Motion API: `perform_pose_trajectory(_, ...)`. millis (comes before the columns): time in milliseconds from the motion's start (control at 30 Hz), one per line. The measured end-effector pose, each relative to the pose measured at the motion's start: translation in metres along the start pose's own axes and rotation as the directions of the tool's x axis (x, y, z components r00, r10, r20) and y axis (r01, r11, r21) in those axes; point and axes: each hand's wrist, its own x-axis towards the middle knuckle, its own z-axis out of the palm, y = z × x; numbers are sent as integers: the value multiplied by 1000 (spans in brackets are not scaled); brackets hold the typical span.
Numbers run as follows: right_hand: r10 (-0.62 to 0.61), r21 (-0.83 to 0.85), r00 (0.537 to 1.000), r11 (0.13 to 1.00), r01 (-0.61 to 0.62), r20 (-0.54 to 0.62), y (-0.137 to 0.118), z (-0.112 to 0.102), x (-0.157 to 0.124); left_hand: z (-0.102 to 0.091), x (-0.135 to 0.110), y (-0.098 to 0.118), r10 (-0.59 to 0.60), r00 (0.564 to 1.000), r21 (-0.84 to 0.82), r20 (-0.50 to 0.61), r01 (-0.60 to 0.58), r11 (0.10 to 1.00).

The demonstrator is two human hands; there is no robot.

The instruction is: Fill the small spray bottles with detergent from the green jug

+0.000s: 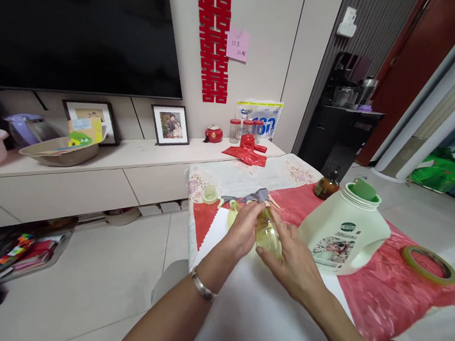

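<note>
Both my hands meet over a small clear bottle of yellowish liquid (267,235) above the table (252,174). My right hand (296,263) wraps the bottle's body from the right. My left hand (244,228), with a silver bracelet on the wrist, is closed around the bottle's upper part and neck. Behind the hands lies a grey ribbon-like piece (250,196). A large pale green jug (344,232) with an open neck and a green insert stands just to the right of my right hand.
A pale green cap (209,194) and a brown round lid (325,186) sit on the table's far part. A tape roll (428,263) lies on the red cloth (386,289) at right. A low cabinet (89,174) with photo frames, jars and basins runs behind.
</note>
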Motion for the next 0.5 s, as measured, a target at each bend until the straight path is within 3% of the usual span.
perform_pose_trajectory(200, 110, -164, 993, 980, -114, -35, -2, -19, 48, 13, 61, 6, -80, 997, 76, 21, 78, 994)
perform_pose_trajectory(333, 215, -223, 976, 950, -216, -30, 1, -21, 74, 15, 94, -1, -129, 992, 129, 4, 127, 983)
perform_pose_trajectory(500, 257, -268, 966, 932, -244, 13, 5, -21, 103, 10, 125, -13, -152, 987, 142, -59, 159, 977)
